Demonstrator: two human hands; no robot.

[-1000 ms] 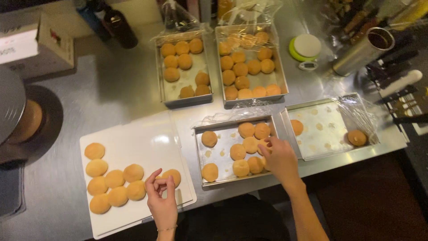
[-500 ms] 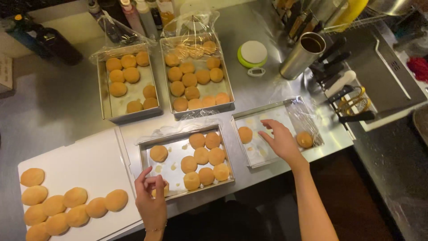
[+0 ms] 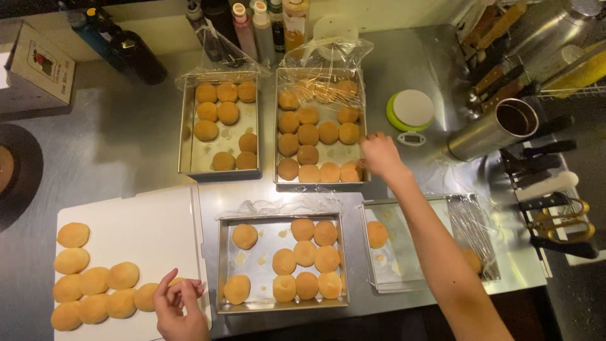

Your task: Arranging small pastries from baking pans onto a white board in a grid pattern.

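Hands over trays of buns
Right hand (image 3: 380,153) — fingers loosely apart — touches the far tray (image 3: 321,180); left hand (image 3: 178,304), fingers spread, on the white board (image 3: 145,230).

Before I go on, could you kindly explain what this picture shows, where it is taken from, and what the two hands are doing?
It comes from a camera on a person's head, looking down at a steel counter. No machine: only two bare hands. The left hand rests at the edge of a white board bearing round buns, fingers curled, holding nothing I can see. The right hand reaches to the corner of a far tray of buns; whether it grips anything is unclear. Two more trays sit nearer: the middle tray and the right tray. A scale, bottles and knives stand around.
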